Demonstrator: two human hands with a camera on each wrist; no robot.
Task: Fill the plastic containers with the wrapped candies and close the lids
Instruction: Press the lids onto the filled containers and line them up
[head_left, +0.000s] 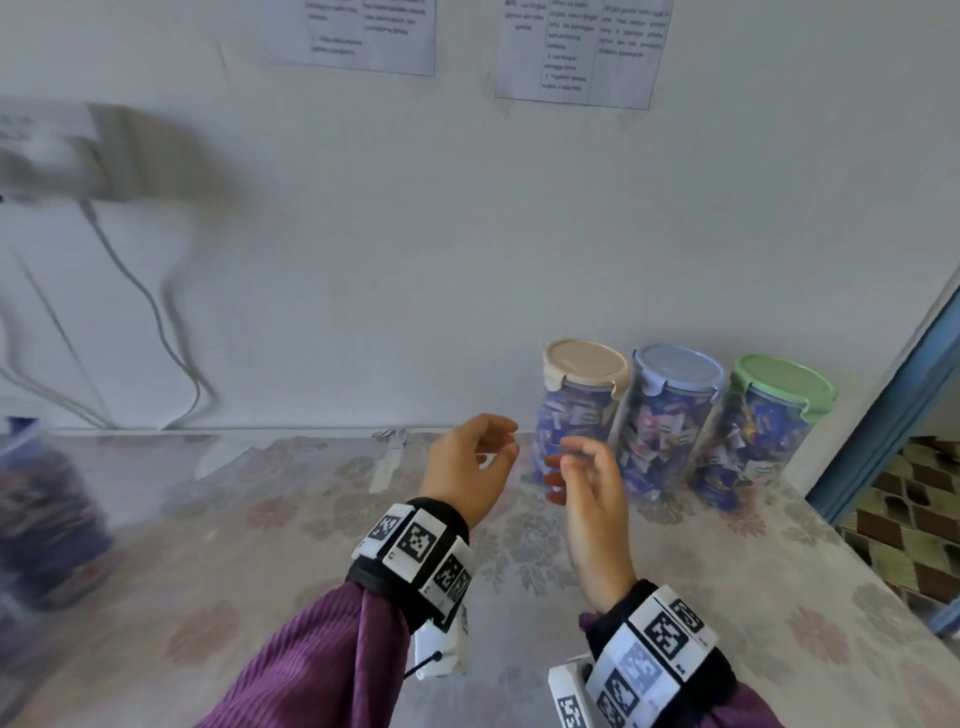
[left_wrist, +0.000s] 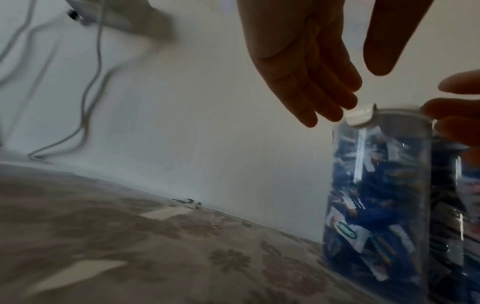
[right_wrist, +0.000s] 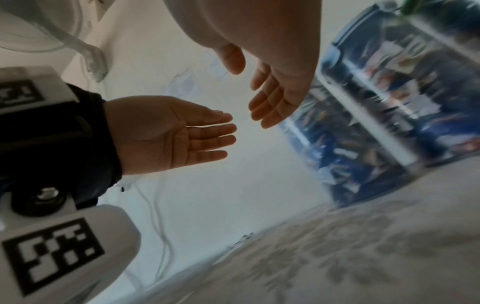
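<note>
Three clear plastic containers stand in a row at the back of the bench (head_left: 779, 597), against the wall: one with a beige lid (head_left: 586, 364), one with a blue lid (head_left: 678, 368), one with a green lid (head_left: 783, 383). All three look packed with wrapped candies (head_left: 655, 431) and each lid sits on its rim. A fourth container (head_left: 41, 514), blurred, stands at the far left edge of the bench, also dark with candies; whether it is lidded I cannot tell.

The left hand (head_left: 470, 462) and the right hand (head_left: 589, 480) hover side by side in front of the beige-lidded container, both empty, fingers loosely spread and a little bent, touching nothing.

Judging by the fill, each container should feel fairly heavy and stable, its wall stiff but smooth and rather slippery, so it is best gripped round the middle of the body with the whole hand, not lifted by the lid. The lids have small side tabs, one of them showing in the left wrist view; pressing these down against the rim is probably what locks them, with the other hand steadying the body
</note>
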